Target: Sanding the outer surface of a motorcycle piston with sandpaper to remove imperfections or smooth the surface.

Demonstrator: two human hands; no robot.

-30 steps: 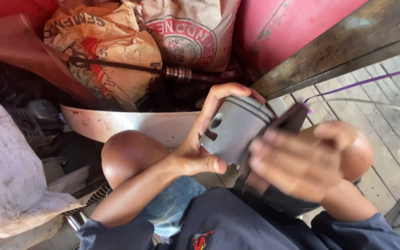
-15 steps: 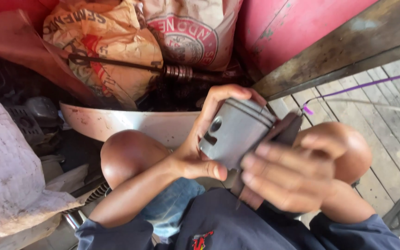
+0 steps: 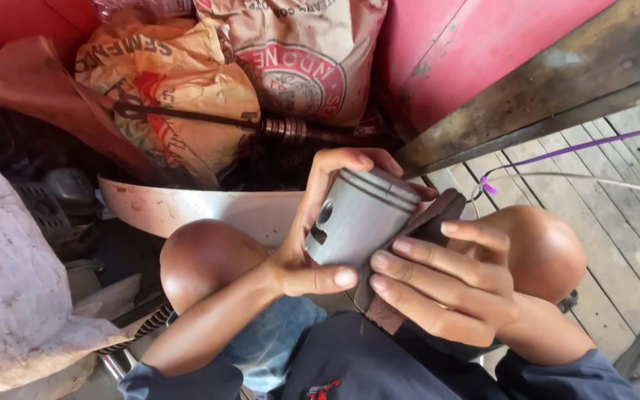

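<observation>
A person sits with bare knees drawn up, seen from above. The left hand (image 3: 312, 244) is closed around a grey metal piston (image 3: 361, 218), thumb under its lower edge and fingers curled over the far side. The piston is held in the air between the two knees, its grooved crown tilted up and to the right, a round pin hole showing on its side. The right hand (image 3: 446, 285) lies with its fingers flat and extended, pressing a dark brownish sheet, perhaps sandpaper (image 3: 438, 222), against the piston's right side. Behind the knees, a pale curved metal panel (image 3: 187, 207) lies on the ground. Beyond it, printed paper sacks (image 3: 290, 59) lean against a red wall (image 3: 483, 52). Wooden floorboards (image 3: 616, 222) run along the right.
</observation>
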